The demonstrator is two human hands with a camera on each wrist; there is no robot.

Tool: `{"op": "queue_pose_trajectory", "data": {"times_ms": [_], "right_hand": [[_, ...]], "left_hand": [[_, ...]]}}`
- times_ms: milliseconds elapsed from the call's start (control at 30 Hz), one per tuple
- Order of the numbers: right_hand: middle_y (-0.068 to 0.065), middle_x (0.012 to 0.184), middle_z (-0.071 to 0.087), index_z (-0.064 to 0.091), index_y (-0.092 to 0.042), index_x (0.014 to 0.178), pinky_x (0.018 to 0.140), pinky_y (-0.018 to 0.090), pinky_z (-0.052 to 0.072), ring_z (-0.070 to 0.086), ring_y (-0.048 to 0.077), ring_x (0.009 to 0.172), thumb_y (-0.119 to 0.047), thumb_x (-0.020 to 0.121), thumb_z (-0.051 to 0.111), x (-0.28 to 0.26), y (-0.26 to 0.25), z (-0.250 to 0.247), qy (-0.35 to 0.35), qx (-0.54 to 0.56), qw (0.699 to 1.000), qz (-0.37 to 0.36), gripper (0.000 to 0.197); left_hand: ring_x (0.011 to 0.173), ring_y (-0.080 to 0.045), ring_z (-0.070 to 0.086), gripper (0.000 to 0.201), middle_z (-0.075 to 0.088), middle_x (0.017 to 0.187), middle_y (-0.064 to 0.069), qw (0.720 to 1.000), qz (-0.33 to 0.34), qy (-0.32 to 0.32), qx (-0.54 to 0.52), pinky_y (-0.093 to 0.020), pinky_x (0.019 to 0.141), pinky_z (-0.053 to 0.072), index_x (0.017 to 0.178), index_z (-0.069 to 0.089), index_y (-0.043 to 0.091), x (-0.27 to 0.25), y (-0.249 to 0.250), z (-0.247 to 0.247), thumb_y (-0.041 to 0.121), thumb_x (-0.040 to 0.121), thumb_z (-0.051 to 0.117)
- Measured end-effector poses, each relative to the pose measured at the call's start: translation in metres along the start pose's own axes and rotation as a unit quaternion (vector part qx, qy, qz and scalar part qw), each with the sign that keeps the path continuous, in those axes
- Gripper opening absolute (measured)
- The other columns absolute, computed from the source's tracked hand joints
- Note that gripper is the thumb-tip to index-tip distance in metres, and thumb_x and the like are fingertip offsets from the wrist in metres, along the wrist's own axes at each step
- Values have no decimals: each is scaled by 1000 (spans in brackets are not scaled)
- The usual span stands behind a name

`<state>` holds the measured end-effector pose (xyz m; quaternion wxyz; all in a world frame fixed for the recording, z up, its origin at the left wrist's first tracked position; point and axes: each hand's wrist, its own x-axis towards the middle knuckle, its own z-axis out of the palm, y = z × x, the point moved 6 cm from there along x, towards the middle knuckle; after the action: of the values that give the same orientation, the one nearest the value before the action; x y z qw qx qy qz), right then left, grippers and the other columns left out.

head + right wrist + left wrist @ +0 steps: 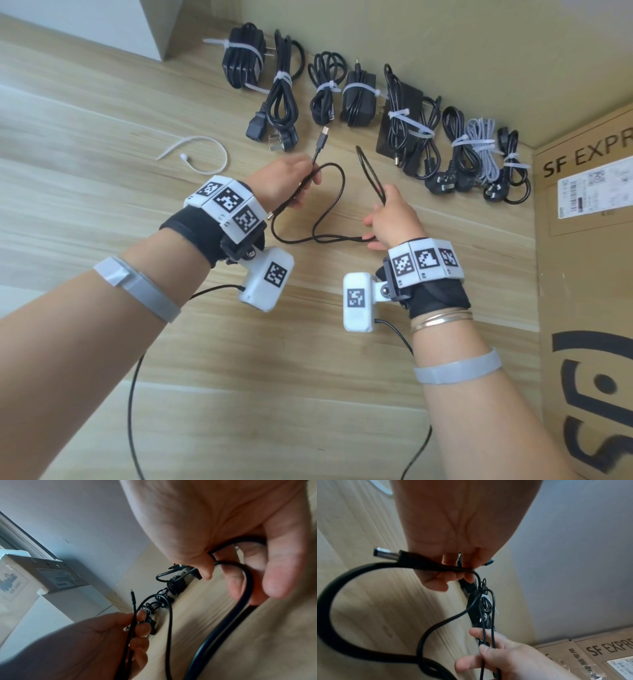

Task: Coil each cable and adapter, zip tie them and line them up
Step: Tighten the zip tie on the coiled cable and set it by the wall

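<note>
Here, the left hand (291, 181) pinches a thin black cable (329, 236) near both of its plug ends. One plug sticks up past the fingers toward 12 o'clock. The other plug pokes out under the hand toward 7 o'clock. The left grip is closed on the cable.

The right hand (390, 219) pinches the same cable too. A narrow loop of it stands up from the fingers toward 11 o'clock. The right grip is also closed on the cable. Between the two hands the cable hangs in a loose curve above the wooden surface (102, 113).

At 12 o'clock from the hands, a row of tied bundles (356, 92) lies along the wall. Each one is a coiled black cable or adapter with a white zip tie around it. One bundle near the right end is a grey braided cable (481, 144).

A loose white zip tie (205, 150) lies on the surface at 10 o'clock from the left hand. It is well apart from the row.

A brown cardboard box (589, 274) stands at 3 o'clock from the right hand.
</note>
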<state>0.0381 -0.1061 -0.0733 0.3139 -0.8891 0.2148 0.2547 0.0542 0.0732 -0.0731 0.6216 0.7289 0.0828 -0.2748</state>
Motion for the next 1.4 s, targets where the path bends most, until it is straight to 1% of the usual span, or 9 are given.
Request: {"op": "queue_pose_trajectory", "data": {"times_ms": [233, 400, 533, 633, 767, 933, 1133, 1233, 1400], "right_hand": [[6, 118, 61, 48, -24, 125, 88, 39, 52, 64, 28, 97, -12, 94, 35, 0, 6, -6, -7, -117, 993, 2, 35], [8, 141, 40, 29, -29, 142, 101, 36, 34, 40, 31, 126, -23, 90, 56, -11, -10, -9, 36, -141, 987, -61, 59], [0, 112, 54, 58, -25, 114, 91, 27, 38, 50, 16, 104, -15, 86, 60, -33, -49, -9, 135, -65, 958, -243, 30], [-7, 92, 59, 69, -22, 94, 74, 19, 38, 49, 3, 80, -22, 86, 63, -42, -64, 20, -24, -85, 952, -293, 10], [-2, 111, 54, 67, -35, 108, 99, 32, 36, 40, 19, 116, -38, 79, 69, -40, -46, 51, -170, -254, 923, -235, 28], [-6, 106, 58, 62, -34, 84, 91, 37, 32, 45, 25, 112, -31, 84, 59, -33, -43, 31, -13, -304, 925, -227, 5], [-9, 97, 62, 57, -35, 75, 93, 41, 35, 51, 23, 106, -42, 86, 55, -29, -50, 16, -12, -241, 944, -224, 13], [-11, 83, 57, 53, -32, 68, 88, 39, 35, 48, 18, 96, -49, 85, 57, -27, -51, 12, 4, -230, 949, -216, 24], [-9, 82, 54, 53, -25, 76, 84, 37, 43, 53, 22, 95, -33, 86, 62, -26, -49, -1, 69, -123, 958, -249, 16]], "left_hand": [[65, -15, 42, 16, 44, 73, 0, 982, 82, 81, 149, -27, 65, 41, 78, 46, 22, -1, 7, -15, 17, 91, 54], [45, -3, 33, 18, 36, 56, 5, 983, 97, 53, 146, -14, 47, 30, 73, 50, 22, -4, 14, -14, 20, 90, 57], [40, -6, 27, 33, 33, 48, 10, 997, 70, 0, -15, -18, 43, 26, 73, 47, 15, -8, 17, -5, 30, 100, 34], [34, -4, 22, 38, 30, 37, 13, 994, 84, 19, -74, -16, 36, 20, 70, 41, 14, -9, 21, -8, 31, 101, 28], [35, -5, 22, 38, 29, 38, 13, 992, 82, 36, -92, -14, 35, 20, 70, 38, 15, -10, 22, -15, 33, 101, 27], [44, -12, 29, 33, 39, 57, 3, 998, 21, 11, 58, -19, 37, 25, 72, 48, 14, -13, 12, -17, 34, 97, 41], [49, -13, 37, 38, 52, 58, 2, 952, -46, -126, 276, -22, 50, 33, 88, 65, 16, -23, -5, 4, 52, 82, 57], [43, -7, 36, 14, 59, 49, 12, 958, -15, -155, 240, -17, 45, 30, 79, 64, 23, -21, -5, 12, 26, 90, 56], [47, 0, 53, 33, 53, 52, 4, 988, 9, -84, 126, -11, 50, 43, 73, 58, 19, -11, -8, -1, 7, 97, 39]]}}
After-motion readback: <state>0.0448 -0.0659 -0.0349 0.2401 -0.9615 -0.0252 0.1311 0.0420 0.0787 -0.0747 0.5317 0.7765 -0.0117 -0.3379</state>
